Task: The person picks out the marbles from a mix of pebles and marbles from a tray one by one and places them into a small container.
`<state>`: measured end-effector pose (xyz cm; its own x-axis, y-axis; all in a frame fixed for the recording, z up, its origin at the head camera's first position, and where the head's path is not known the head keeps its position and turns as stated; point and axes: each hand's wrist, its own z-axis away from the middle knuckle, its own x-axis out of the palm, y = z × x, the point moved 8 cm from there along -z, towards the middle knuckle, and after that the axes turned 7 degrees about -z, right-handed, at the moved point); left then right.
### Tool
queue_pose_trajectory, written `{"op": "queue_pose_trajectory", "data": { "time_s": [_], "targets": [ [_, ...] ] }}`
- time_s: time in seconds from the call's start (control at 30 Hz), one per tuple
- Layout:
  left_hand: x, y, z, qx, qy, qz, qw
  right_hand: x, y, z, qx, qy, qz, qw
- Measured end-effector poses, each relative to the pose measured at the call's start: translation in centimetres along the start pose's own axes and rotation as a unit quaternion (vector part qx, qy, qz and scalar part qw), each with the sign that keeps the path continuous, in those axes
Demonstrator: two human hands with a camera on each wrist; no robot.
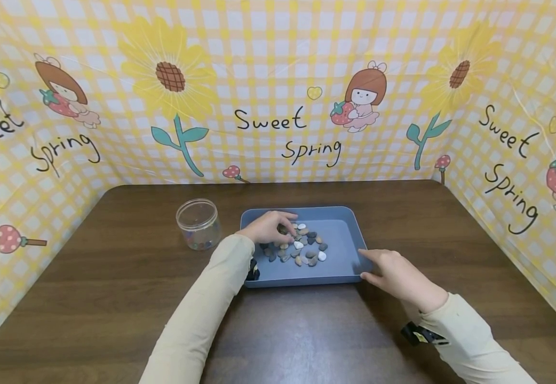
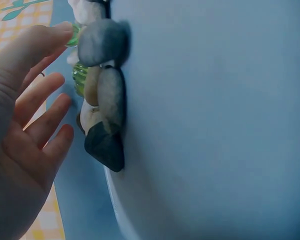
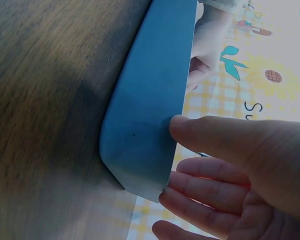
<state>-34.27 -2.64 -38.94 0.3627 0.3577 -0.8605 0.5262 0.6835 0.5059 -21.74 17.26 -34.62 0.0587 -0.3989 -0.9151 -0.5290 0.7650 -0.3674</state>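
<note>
A shallow blue tray [image 1: 340, 234] stands on the table, with several pebbles [image 1: 311, 255] in grey, brown and white on its left half. Over these pebbles, my left hand [image 1: 267, 228] reaches in. In the left wrist view its thumb and index finger pinch a green glass bead [image 2: 74, 37], partly hidden by the thumb. Just below, another ribbed green glass bead [image 2: 80, 78] lies among the stones. My right hand [image 1: 395, 272] holds the tray's near right corner, with the thumb on the rim and the fingers around the side.
A clear round jar [image 1: 198, 224] with small coloured pieces at its bottom stands left of the tray. The brown wooden table [image 1: 297, 330] is walled at the back and sides by a yellow checked cloth [image 1: 268, 64].
</note>
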Motion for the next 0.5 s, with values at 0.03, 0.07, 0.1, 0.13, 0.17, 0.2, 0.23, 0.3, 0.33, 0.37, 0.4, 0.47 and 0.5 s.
{"op": "queue_pose_trajectory", "data": {
  "time_s": [0.03, 0.07, 0.1, 0.13, 0.17, 0.2, 0.23, 0.3, 0.33, 0.37, 0.4, 0.47, 0.5],
  "targets": [
    [0.0, -0.1, 0.0, 0.001, 0.003, 0.006, 1.0000, 0.0, 0.0, 0.0, 0.001, -0.001, -0.001, 1.000],
    [-0.1, -0.2, -0.1, 0.002, 0.005, 0.012, 0.9999, 0.0, 0.0, 0.0, 0.002, -0.002, -0.001, 1.000],
    [-0.1, -0.2, -0.1, 0.003, 0.009, 0.020, 0.9998, 0.0, 0.0, 0.0, 0.003, -0.004, -0.001, 1.000],
    [-0.2, -0.2, -0.1, 0.006, 0.012, 0.024, 0.9996, 0.0, 0.0, 0.0, 0.003, -0.004, -0.001, 1.000],
    [-0.3, -0.3, -0.1, 0.007, 0.013, 0.029, 0.9995, 0.0, 0.0, 0.0, 0.003, -0.004, 0.000, 1.000],
    [-0.4, -0.3, -0.1, 0.009, 0.016, 0.033, 0.9993, 0.0, 0.0, 0.0, 0.003, -0.004, 0.000, 1.000],
    [-0.4, -0.3, -0.1, 0.009, 0.016, 0.036, 0.9992, 0.0, 0.0, 0.0, 0.002, -0.004, 0.001, 1.000],
    [-0.6, -0.3, 0.0, 0.008, 0.018, 0.039, 0.9990, 0.0, 0.0, 0.0, 0.001, -0.003, 0.002, 1.000],
    [-0.7, -0.3, 0.1, 0.007, 0.018, 0.041, 0.9989, 0.0, 0.0, 0.0, 0.001, -0.003, 0.002, 1.000],
    [-0.8, -0.2, 0.2, 0.006, 0.019, 0.042, 0.9989, 0.1, 0.1, 0.0, 0.003, -0.003, 0.002, 1.000],
    [-1.0, -0.2, 0.3, 0.007, 0.021, 0.041, 0.9989, 0.1, 0.1, 0.0, 0.004, -0.003, 0.002, 1.000],
    [-1.2, -0.1, 0.4, 0.008, 0.025, 0.041, 0.9988, 0.1, 0.1, 0.0, 0.007, -0.005, 0.001, 1.000],
    [-1.3, -0.1, 0.5, 0.010, 0.027, 0.042, 0.9987, 0.1, 0.2, 0.0, 0.008, -0.005, 0.000, 1.000]
  ]
}}
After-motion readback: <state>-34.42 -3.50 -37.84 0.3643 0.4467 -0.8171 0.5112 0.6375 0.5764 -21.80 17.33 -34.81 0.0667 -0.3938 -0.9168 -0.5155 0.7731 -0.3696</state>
